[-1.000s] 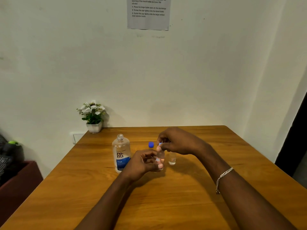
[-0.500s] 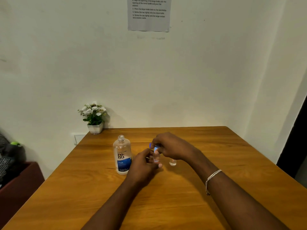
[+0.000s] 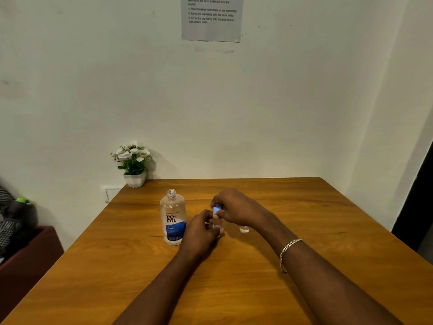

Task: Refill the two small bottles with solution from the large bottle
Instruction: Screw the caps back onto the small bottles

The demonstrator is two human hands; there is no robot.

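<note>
One small bottle [image 3: 216,225], within left hand [image 3: 199,234]

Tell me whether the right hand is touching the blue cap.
Touching. The head view shows the right hand pinching the blue cap, with no gap between them, just above the small bottle that the left hand grips.

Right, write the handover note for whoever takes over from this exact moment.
Left hand grips a small bottle upright. Right hand pinches its blue cap at the neck; whether it is going on or coming off is unclear.
Large renu bottle stands uncapped, left of the hands. Second small bottle stands behind the right wrist, top hidden.
Done: large bottle opened. Fill levels are too small to read.
Left: check both small bottles, pour if needed, cap all three.
</note>
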